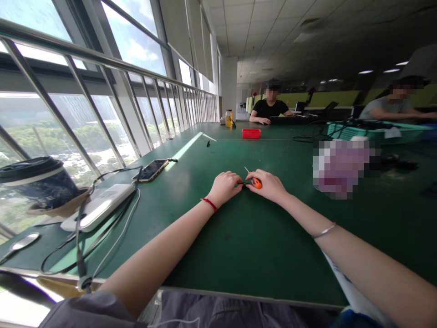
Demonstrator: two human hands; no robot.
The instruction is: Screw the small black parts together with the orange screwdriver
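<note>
Both my hands rest close together on the green table (239, 237), near its middle. My right hand (269, 186) is closed around a small orange object (256, 183); a thin pale stick pokes up from beside it. My left hand (223, 187) is curled, and its fingertips pinch a small dark piece (243, 184) that meets the orange object. What the dark piece is cannot be made out. A red cord circles my left wrist and a thin metal bangle my right forearm.
A phone (152, 170), a white power bank (99, 205) with cables, a paper cup (37, 184) and a spoon (20, 243) lie at the left. A red tray (251, 133) sits farther back. Two people sit at the far end. A green basket (375, 132) stands at the right.
</note>
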